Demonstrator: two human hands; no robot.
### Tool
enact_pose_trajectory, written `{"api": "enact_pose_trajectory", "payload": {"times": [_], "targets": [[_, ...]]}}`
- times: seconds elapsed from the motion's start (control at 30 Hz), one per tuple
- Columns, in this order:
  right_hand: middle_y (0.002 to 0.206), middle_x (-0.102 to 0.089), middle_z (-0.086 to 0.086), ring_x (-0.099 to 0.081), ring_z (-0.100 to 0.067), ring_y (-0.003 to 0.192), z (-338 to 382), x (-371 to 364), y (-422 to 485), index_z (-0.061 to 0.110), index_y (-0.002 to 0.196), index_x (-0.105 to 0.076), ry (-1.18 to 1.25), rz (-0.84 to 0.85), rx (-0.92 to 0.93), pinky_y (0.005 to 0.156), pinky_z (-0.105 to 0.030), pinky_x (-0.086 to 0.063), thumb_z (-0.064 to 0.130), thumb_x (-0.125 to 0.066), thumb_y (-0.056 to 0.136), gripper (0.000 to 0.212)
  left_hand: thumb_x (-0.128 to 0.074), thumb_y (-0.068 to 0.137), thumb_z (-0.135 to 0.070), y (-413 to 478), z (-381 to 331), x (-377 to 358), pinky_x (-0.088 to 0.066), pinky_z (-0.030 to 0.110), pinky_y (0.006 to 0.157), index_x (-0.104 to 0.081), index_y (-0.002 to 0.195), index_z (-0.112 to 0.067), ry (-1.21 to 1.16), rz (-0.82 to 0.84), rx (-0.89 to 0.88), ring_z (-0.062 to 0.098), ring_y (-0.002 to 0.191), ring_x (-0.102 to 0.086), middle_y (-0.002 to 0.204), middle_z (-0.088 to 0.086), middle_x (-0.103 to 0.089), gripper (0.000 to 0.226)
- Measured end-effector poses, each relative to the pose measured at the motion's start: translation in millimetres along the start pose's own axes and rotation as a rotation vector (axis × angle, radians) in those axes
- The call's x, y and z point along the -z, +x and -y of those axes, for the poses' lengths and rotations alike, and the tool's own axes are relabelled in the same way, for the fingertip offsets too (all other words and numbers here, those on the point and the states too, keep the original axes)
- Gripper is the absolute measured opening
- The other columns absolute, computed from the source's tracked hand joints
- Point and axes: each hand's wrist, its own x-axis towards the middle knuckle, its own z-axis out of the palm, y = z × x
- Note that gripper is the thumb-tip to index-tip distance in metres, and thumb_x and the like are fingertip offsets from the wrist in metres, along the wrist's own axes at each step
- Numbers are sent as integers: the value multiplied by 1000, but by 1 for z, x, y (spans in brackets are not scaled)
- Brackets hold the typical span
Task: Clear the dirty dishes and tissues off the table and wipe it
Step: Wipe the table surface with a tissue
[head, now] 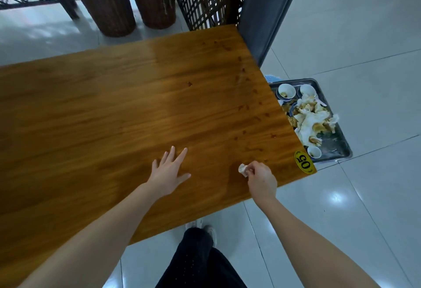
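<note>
At lower centre of the frame the left hand (169, 171) is laid flat on the counter (91, 117), fingers straight and spread, nothing held.

To its right, near the counter's lower right corner, a small crumpled tissue (243, 169) is pinched between the fingertips of the right hand (262, 179). The wad sticks out toward the left of that hand, at or just above the wood (contact cannot be told).

A scatter of dark spots (245, 106) is seen above the right hand. Its long axis runs from upper centre down toward the yellow sticker (304, 162), roughly parallel to the counter's right edge.

Past that edge, at the right of the frame, a metal tray (331, 145) is set on the floor. Bowls (286, 91) and a heap of soiled tissues (312, 119) are carried in it. Its long axis also follows the counter's edge, upper left to lower right.

The tray is judged to lie up and right of the held tissue, with the right hand clearly the nearer, so a drop there would be made across the corner by that hand.
</note>
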Motion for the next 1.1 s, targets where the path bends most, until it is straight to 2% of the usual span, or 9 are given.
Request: {"api": "enact_pose_trajectory", "payload": {"times": [0.27, 0.37, 0.47, 0.6, 0.77, 0.93, 1.03, 1.1], "targets": [[94, -66, -3, -59, -22, 86, -32, 33, 50, 17, 93, -64, 152, -151, -302, 70, -40, -53, 16, -58, 92, 6, -51, 97, -43, 27, 3, 17, -2, 52, 118, 4, 153, -36, -38, 32, -22, 27, 149, 7, 162, 6, 11, 79], [94, -68, -5, -61, -22, 85, -30, 31, 53, 14, 93, -67, 186, -171, -350, 71, -40, -53, 15, -61, 91, 6, -52, 96, -44, 38, 8, 22, -2, 53, 117, 6, 153, -37, 20, 40, -22, 27, 149, 9, 162, 6, 12, 81], [94, -68, -2, -59, -16, 83, -6, 13, 41, 15, 97, -68, 187, -132, -313, 68, -32, -50, 19, -61, 92, 9, -53, 95, -44, 50, 9, 23, -1, 54, 117, 8, 152, -37, 117, 51, -52, 29, 148, 11, 161, 7, 14, 84], [95, -65, 4, -55, -8, 82, 40, -20, 24, 19, 102, -67, 101, -33, -127, 68, -21, -47, 22, -56, 95, 13, -55, 94, -46, 61, 5, 21, 0, 54, 116, 12, 151, -37, 225, 53, -91, 31, 147, 14, 160, 12, 19, 88], [95, -65, 6, -56, -8, 83, 42, -20, 32, 20, 100, -67, 0, 4, 31, 68, -25, -51, 24, -57, 94, 13, -57, 92, -47, 68, -5, 20, 1, 55, 116, 13, 151, -39, 260, 30, -127, 33, 146, 18, 157, 9, 27, 92], [93, -64, 1, -51, -11, 81, 11, 4, 73, 19, 97, -67, 90, -119, -173, 61, -26, -40, 21, -59, 93, 10, -57, 91, -50, 80, -10, 24, 0, 56, 116, 11, 151, -39, 253, 42, -126, 33, 147, 16, 158, 10, 24, 92], [92, -65, -1, -54, -16, 82, -1, 16, 89, 16, 96, -68, 68, -114, -188, 60, -27, -39, 20, -58, 93, 10, -57, 91, -51, 86, -11, 23, 0, 56, 116, 12, 151, -40, 235, 29, -90, 33, 147, 15, 159, 9, 24, 92], [91, -64, -1, -51, -13, 78, 1, 15, 85, 15, 98, -67, 64, -109, -157, 58, -25, -38, 19, -56, 94, 12, -57, 90, -52, 89, -14, 22, -1, 56, 116, 12, 150, -41, 225, 20, -56, 33, 147, 15, 159, 9, 24, 93]]}}
